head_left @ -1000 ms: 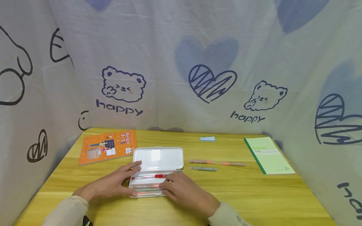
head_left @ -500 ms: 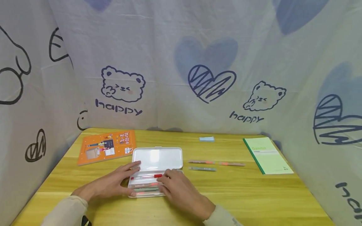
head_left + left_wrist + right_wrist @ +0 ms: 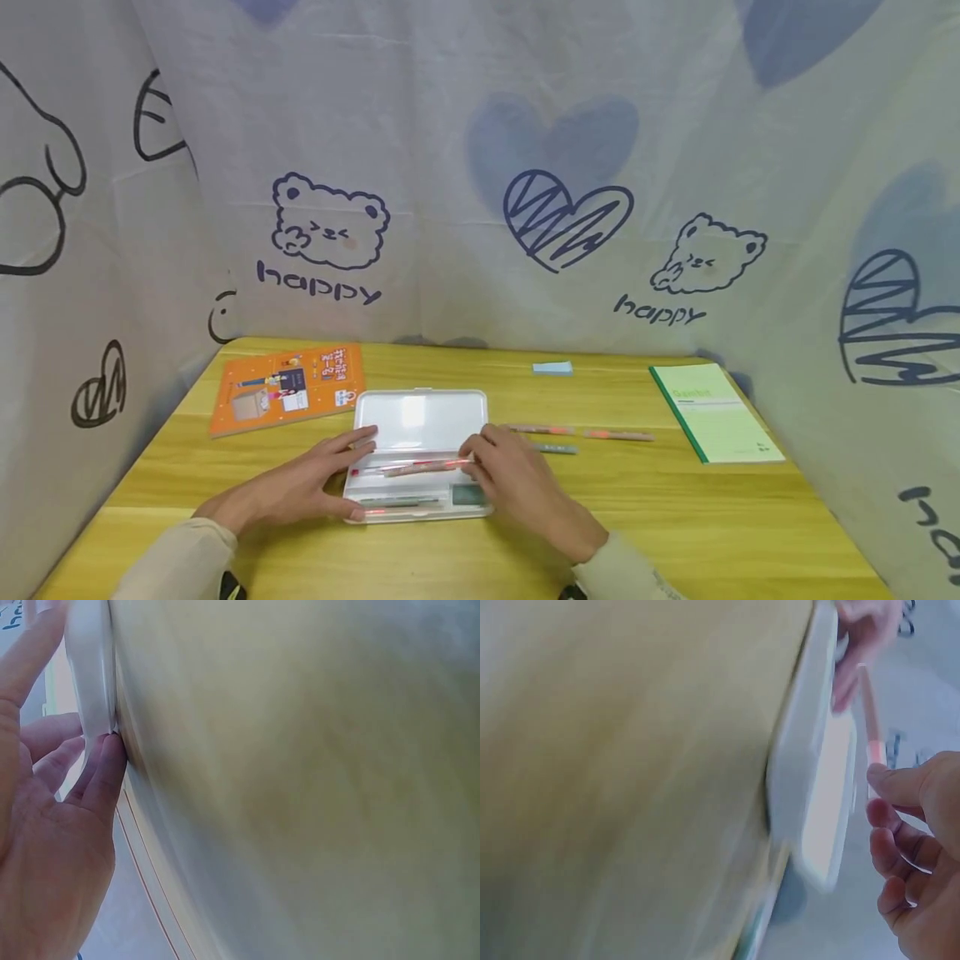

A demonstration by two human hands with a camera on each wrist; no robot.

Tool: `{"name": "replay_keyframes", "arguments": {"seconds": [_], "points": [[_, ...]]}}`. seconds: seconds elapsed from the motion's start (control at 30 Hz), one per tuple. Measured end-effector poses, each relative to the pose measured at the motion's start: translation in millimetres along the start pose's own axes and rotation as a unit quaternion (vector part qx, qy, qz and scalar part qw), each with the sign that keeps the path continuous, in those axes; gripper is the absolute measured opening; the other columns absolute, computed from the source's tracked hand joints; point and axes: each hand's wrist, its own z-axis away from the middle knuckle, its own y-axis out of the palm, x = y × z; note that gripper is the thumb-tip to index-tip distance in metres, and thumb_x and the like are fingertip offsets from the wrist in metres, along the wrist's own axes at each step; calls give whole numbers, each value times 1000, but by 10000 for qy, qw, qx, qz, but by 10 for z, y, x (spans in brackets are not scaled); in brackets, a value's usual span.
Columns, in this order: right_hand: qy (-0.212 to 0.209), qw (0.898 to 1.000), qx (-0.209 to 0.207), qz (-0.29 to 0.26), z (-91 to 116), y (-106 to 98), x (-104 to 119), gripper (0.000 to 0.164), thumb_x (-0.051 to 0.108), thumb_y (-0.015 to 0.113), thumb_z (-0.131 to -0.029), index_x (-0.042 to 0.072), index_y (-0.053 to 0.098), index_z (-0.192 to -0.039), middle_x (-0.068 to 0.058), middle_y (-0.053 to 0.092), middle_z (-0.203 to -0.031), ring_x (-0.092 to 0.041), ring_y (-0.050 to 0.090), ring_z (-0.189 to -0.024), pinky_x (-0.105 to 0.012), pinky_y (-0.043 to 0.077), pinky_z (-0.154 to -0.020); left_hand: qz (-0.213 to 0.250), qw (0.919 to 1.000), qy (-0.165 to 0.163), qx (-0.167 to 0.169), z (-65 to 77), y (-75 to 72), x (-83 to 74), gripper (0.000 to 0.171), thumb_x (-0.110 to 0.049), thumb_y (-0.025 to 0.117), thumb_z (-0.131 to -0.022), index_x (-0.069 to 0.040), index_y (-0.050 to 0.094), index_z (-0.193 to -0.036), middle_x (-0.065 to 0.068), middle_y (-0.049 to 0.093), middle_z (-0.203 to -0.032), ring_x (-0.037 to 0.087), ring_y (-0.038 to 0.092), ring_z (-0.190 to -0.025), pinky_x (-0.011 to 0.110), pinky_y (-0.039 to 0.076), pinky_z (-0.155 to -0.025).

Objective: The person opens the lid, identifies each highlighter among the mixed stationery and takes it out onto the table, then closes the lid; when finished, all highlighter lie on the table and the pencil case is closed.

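A white pencil case (image 3: 405, 422) stands with its lid raised on the wooden table. My left hand (image 3: 288, 483) holds its left end, thumb at the front corner and fingers spread toward the lid. With thumb and fingertips my right hand (image 3: 525, 487) pinches a pinkish-brown pen (image 3: 423, 469), raised above the case, as the right wrist view also shows. Behind that pen lies a red pen (image 3: 358, 472), partly covered. A grey-green pen (image 3: 397, 502) and another with an orange-pink band (image 3: 378, 512) lie in the front part, beside a dark green block (image 3: 468, 495).
Right of the case lie two pinkish pens, a nearer one (image 3: 543, 430) and a farther one (image 3: 618, 435), plus a grey-green pen (image 3: 557, 448). An orange book (image 3: 288, 392) is at back left, a green notebook (image 3: 716, 412) at right, and a light-blue slip (image 3: 552, 368) behind.
The pinkish-brown pen has been lifted from the front part of the case. My right hand has moved right and farther back with it, uncovering the dark green block. My left hand stays put.
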Motion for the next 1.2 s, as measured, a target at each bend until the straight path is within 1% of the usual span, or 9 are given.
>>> {"name": "replay_keyframes", "arguments": {"seconds": [0.1,0.17,0.27,0.4,0.53,0.63,0.73,0.93,1.2], "points": [[196,9998,-15,-1,111,-121,-242,12,16,84,-96,14,76,-105,4,65,-86,-10,57,-78,-26,49,-71,-31,10000,-33,2,6,-11,-15,102,-60,81,-91,-2,43,-166,14,22,-182,53,23,-163,76,26,-127],[387,9992,62,-49,200,-203,-398,13,14,84,-95,13,75,-105,4,65,-86,-9,55,-78,-25,48,-70,-14,10000,-79,14,8,-16,-23,101,-60,81,-91,-2,43,-166,12,22,-182,52,23,-164,75,26,-127],[793,9960,389,-137,353,-322,-608,13,12,83,-97,15,75,-107,7,64,-87,-6,51,-78,-25,46,-70,29,9999,-121,45,6,-19,-30,100,-60,80,-92,-4,43,-166,11,21,-183,51,22,-164,75,25,-128],[1245,9880,882,-252,545,-432,-826,10,12,79,-100,18,74,-105,10,66,-90,-4,51,-79,-26,49,-71,30,9999,-149,56,4,-18,-36,100,-60,80,-92,-4,43,-166,11,21,-183,51,21,-165,75,25,-129],[1425,9829,1105,-379,715,-476,-977,7,14,78,-101,18,73,-104,10,68,-93,-2,53,-81,-26,51,-71,27,9998,-174,57,6,-23,-40,100,-59,81,-92,-3,43,-166,11,21,-183,51,21,-165,74,25,-129],[1441,9810,1188,-531,809,-468,-1063,7,15,78,-102,18,72,-103,10,67,-92,-1,51,-78,-24,49,-68,57,9998,-187,64,6,-27,-43,100,-59,81,-92,-4,43,-166,11,21,-183,51,21,-165,74,25,-129],[1439,9794,1250,-672,855,-449,-1117,7,15,77,-103,19,71,-104,12,65,-90,1,48,-75,-22,46,-66,84,9998,-175,76,3,-27,-46,100,-59,81,-92,-4,43,-166,11,21,-183,51,21,-165,75,25,-129],[1400,9791,1323,-653,864,-423,-1148,7,15,77,-103,19,72,-106,12,66,-91,2,50,-75,-22,47,-65,25,10000,-48,63,-4,-11,-32,102,-60,80,-92,-2,42,-166,13,21,-182,53,22,-164,76,27,-127],[1398,9794,1331,-587,868,-409,-1154,7,17,77,-102,20,73,-107,13,65,-91,2,49,-75,-21,46,-64,151,9997,-149,91,-15,-10,-33,100,-58,82,-92,-3,43,-166,12,21,-183,52,21,-164,76,25,-128]]}}
